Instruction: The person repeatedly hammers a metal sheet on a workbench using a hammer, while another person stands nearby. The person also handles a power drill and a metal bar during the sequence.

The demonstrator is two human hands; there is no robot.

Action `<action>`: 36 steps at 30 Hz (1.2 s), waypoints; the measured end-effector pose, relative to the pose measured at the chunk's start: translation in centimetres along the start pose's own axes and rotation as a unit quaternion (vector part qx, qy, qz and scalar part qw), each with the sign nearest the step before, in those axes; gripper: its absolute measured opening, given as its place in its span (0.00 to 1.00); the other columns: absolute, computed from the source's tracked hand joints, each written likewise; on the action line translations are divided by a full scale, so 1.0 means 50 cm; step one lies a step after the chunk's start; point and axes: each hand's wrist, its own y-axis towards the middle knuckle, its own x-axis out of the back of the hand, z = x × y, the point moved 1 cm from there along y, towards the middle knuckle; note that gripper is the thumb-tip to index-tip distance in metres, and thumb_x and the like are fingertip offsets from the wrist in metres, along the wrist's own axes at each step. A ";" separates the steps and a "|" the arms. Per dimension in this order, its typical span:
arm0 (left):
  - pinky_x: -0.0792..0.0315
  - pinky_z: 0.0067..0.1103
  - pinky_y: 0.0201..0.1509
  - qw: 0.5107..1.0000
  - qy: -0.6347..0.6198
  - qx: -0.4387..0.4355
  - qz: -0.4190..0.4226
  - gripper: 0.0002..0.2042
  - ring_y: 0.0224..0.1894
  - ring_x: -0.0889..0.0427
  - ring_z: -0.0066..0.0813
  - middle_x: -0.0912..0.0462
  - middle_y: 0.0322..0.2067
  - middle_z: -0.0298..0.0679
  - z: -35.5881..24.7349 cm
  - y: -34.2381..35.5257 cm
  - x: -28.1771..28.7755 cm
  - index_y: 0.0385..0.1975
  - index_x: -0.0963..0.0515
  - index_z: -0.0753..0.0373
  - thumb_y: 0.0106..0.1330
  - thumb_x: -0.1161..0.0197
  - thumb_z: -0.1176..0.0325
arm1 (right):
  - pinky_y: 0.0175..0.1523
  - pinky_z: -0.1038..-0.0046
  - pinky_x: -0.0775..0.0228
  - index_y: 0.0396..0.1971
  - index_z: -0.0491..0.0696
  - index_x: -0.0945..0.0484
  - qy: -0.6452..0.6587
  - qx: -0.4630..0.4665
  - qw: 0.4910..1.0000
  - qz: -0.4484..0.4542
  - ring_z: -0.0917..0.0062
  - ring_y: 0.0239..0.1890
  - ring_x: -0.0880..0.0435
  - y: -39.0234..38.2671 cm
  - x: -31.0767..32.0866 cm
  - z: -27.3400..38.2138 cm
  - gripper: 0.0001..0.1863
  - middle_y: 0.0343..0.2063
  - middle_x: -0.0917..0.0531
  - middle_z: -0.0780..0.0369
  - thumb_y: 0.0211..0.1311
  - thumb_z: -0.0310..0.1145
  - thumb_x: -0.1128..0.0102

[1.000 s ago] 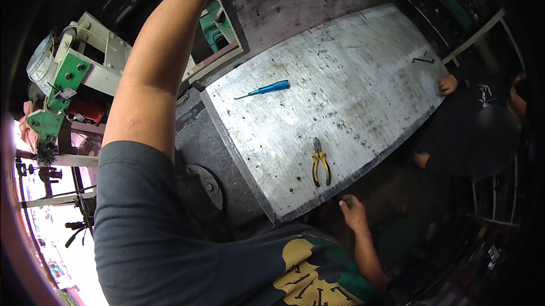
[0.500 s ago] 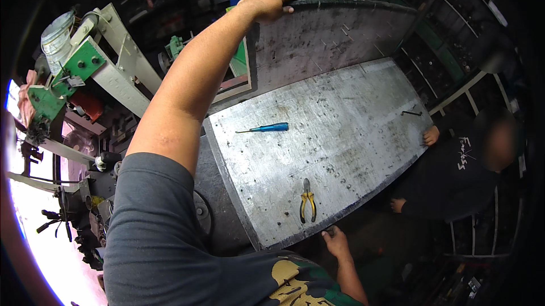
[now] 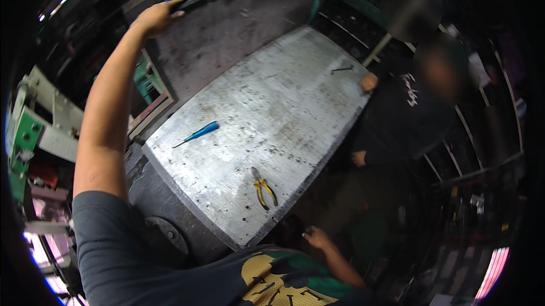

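My left arm [image 3: 102,130] stretches far forward. At its end my left hand [image 3: 155,20] is closed at the top corner of an upright grey panel [image 3: 227,36], thumb on the near face. My right hand [image 3: 315,238] hangs low, just off the near edge of the metal-topped table [image 3: 250,113], its fingers curled; what they hold, if anything, is too dark to make out. On the tabletop lie a blue-handled screwdriver [image 3: 203,131], toward the left, and yellow-and-black pliers [image 3: 263,189] near the front edge, jaws pointing away from me.
A person [image 3: 406,107] in a dark top stands at the table's right side, one hand [image 3: 369,82] on its edge. Near that hand lies a small dark rod-like tool [image 3: 342,70]. A green-and-white machine frame [image 3: 48,130] stands at left. Dark shelving [image 3: 482,102] lines the right.
The view has swung, so table, tools and person appear farther left and turned. My left hand stays on the panel's top. My right hand sits a little farther off the table edge.
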 end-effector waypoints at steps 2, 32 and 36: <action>0.27 0.40 0.67 1.000 -0.009 0.002 0.001 0.27 0.63 0.18 0.54 0.17 0.60 0.55 0.007 0.006 -0.003 0.77 0.32 0.39 0.79 0.40 0.50 | 0.64 0.58 0.23 0.59 0.44 0.18 -0.008 0.014 1.000 -0.025 0.53 0.58 0.14 0.008 -0.015 -0.039 0.29 0.53 0.13 0.47 0.70 0.52 0.33; 0.26 0.49 0.65 0.918 0.396 -0.023 0.007 0.26 0.62 0.20 0.62 0.22 0.65 0.56 0.045 0.115 -0.026 0.75 0.32 0.54 0.82 0.59 0.54 | 0.60 0.53 0.22 0.67 0.47 0.25 0.320 -0.123 0.899 -0.272 0.46 0.53 0.14 -0.230 0.067 -0.243 0.27 0.47 0.12 0.45 0.75 0.45 0.40; 0.22 0.51 0.59 0.952 0.303 -0.002 -0.050 0.27 0.55 0.16 0.64 0.19 0.60 0.55 0.040 0.105 -0.054 0.78 0.38 0.52 0.81 0.56 0.58 | 0.56 0.58 0.22 0.51 0.45 0.15 0.434 0.169 0.849 -0.248 0.54 0.49 0.12 -0.285 0.119 -0.229 0.19 0.43 0.11 0.51 0.76 0.46 0.38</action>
